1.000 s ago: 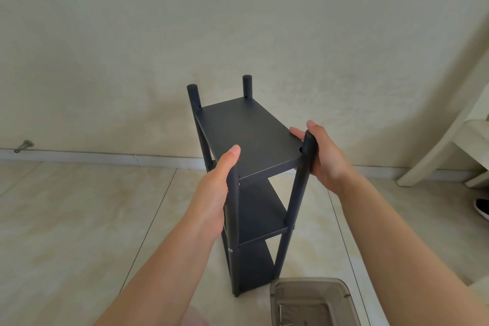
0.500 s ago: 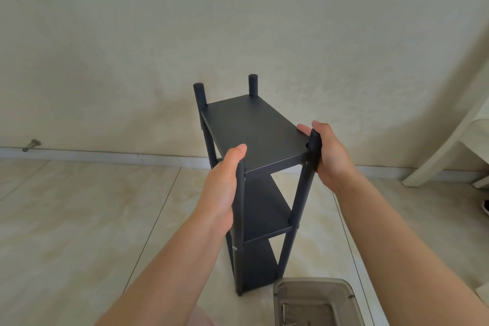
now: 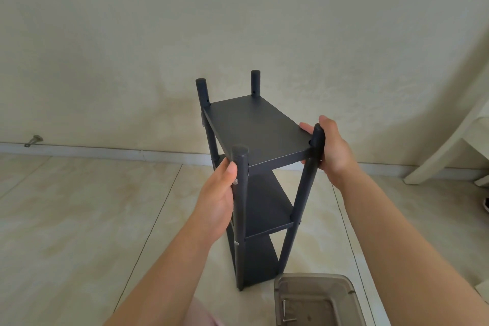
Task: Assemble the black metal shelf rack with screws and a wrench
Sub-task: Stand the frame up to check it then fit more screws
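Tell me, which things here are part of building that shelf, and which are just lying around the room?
Part of the job:
black shelf rack, standing on the floor
left hand and right hand, each gripping a near post
grey plastic bin holding small metal parts

Just lying about:
white furniture at the right
door stopper by the baseboard

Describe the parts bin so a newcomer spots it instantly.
Start at the black shelf rack standing on the tiled floor. Beside its foot, at the bottom edge of view, sits the parts bin. It alone is translucent grey plastic, with loose metal hardware inside.
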